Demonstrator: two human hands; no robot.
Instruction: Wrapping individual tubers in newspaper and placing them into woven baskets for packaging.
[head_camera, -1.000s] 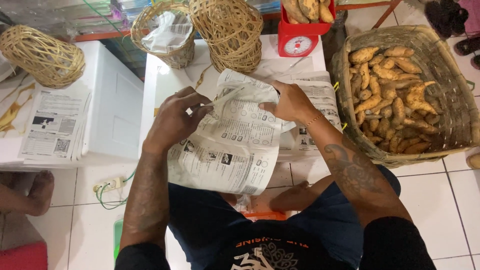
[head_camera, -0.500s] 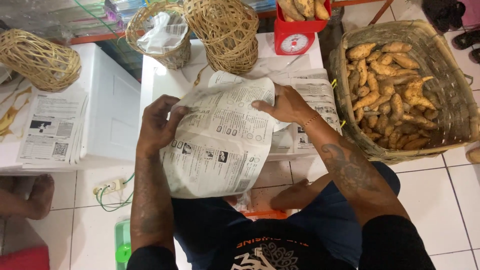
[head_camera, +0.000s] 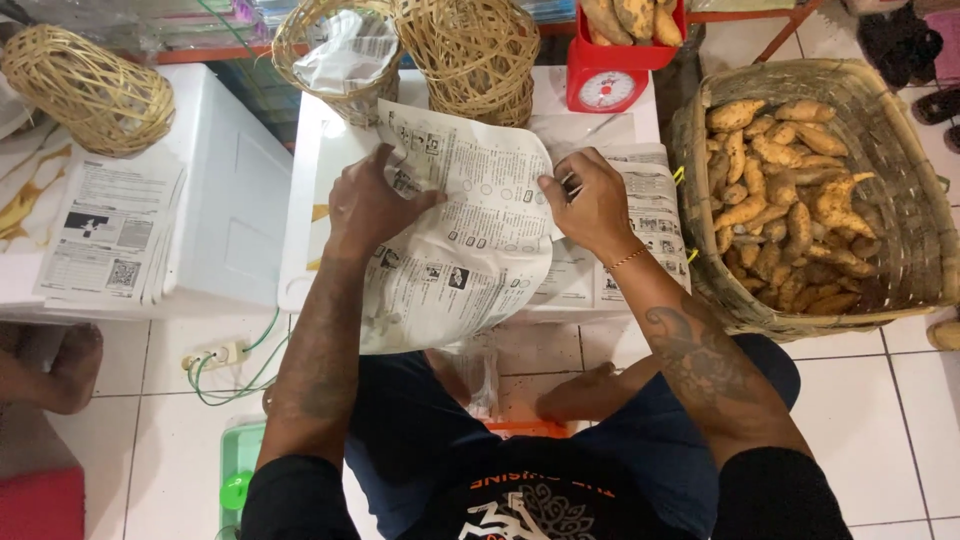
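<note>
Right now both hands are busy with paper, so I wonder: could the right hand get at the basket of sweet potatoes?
Probably yes: the basket sits open-topped just beside the right hand, nothing between, though the fingers hold the newspaper.

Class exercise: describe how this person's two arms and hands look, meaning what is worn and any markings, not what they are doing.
Both forearms are bare. The right forearm carries a dark tattoo, and a thin gold-coloured bracelet circles the right wrist. The left forearm also shows faint dark tattooing. Black sleeves cover the upper arms. No gloves; no rings can be made out.
</note>
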